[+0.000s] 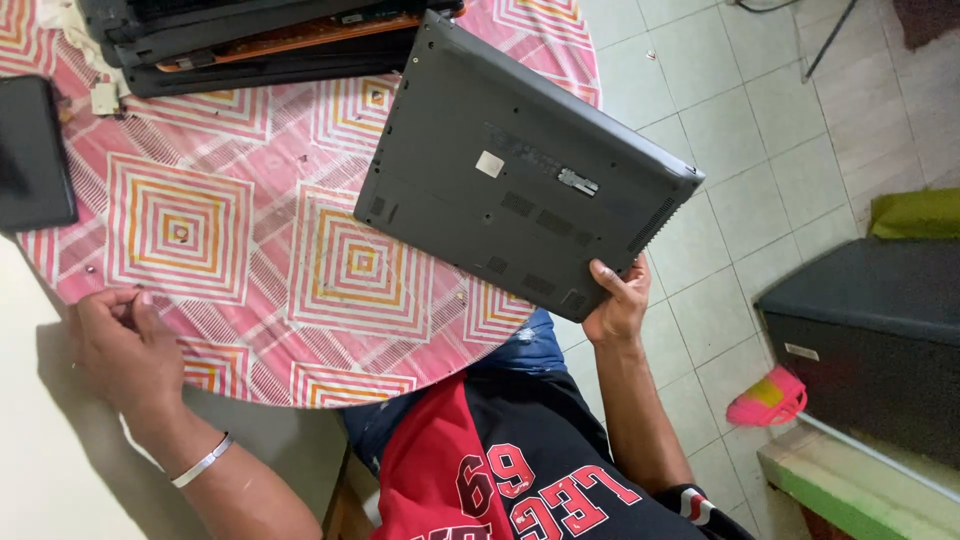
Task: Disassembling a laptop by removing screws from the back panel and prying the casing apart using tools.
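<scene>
The right hand point(618, 305) grips one corner of the upturned grey plastic laptop point(520, 170), half overhanging the pink-patterned tabletop point(230, 230); it could tip floorward. The left hand point(120, 335) pinches something tiny, possibly a screw.

Laptop point(520, 165) on table point(230, 230) edge, tablet point(33, 155) far left.

A small pale square sticker point(489, 164) sits near the middle of the upturned dark grey laptop's underside point(460, 120), with a narrow silver-grey oblong label point(578, 182) just to its right. A small white rectangular label point(801, 352) is stuck on the side of the black box point(870, 330) on the floor.
</scene>
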